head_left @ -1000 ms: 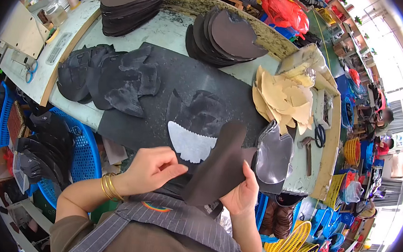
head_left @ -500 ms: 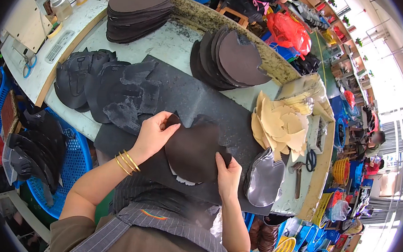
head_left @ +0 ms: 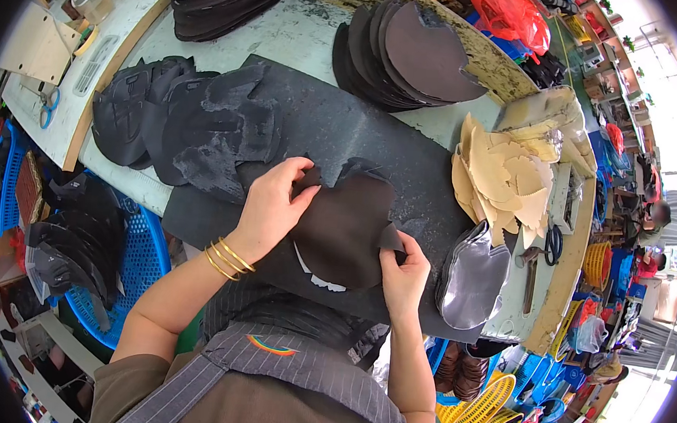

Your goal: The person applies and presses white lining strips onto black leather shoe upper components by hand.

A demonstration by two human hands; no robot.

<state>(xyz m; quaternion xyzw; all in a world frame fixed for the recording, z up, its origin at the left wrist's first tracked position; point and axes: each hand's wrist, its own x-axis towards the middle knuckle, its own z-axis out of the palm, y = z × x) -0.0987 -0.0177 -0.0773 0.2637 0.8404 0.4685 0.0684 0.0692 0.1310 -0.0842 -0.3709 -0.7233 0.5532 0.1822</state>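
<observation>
Over a black mat [head_left: 361, 126] on a pale worktop [head_left: 309, 34], a person's left-hand grip [head_left: 279, 207] and right-hand grip [head_left: 405, 272] pinch opposite sides of a dark brown sheet [head_left: 345, 232]. Beyond the mat stand two stacks of dark pieces [head_left: 223, 8] [head_left: 434, 56]. Right of the mat lie tan pieces [head_left: 504, 181] and a hammer [head_left: 530, 286]; left of it sits a blue basket [head_left: 144, 256].

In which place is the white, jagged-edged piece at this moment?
In the head view, just below centre: a strip of the white piece shows along the lower-left edge of the dark brown piece held between the left hand and right hand.
</observation>
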